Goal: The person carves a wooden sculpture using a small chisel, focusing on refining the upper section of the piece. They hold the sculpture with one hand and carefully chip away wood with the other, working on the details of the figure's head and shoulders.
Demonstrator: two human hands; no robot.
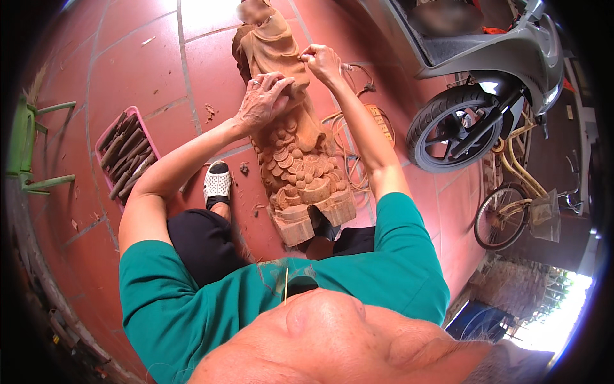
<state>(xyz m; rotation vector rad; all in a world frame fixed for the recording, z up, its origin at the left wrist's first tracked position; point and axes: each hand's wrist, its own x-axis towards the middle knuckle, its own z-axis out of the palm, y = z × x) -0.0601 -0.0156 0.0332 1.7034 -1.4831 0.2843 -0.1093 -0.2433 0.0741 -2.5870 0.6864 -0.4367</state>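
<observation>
A red tiled floor (128, 57) fills the view, with a grey scooter (486, 83) parked at the right and a bicycle (511, 211) beside it. Lying along the floor between the person's legs is a long carved wooden statue (291, 147), its base near the knees and its upper part pointing away. A pink tray of chisels (128, 157) sits well off to the left, out of reach of either hand. The left hand (262, 99) lies flat on the statue's middle, fingers spread and pressing down to steady it. The right hand (322, 61) is closed at the statue's edge, fingertips pinched together on something too small to make out. This looks like fine finishing work on the carving; the next stroke would call for a firm brace from the left hand and a short, controlled movement of the right.
</observation>
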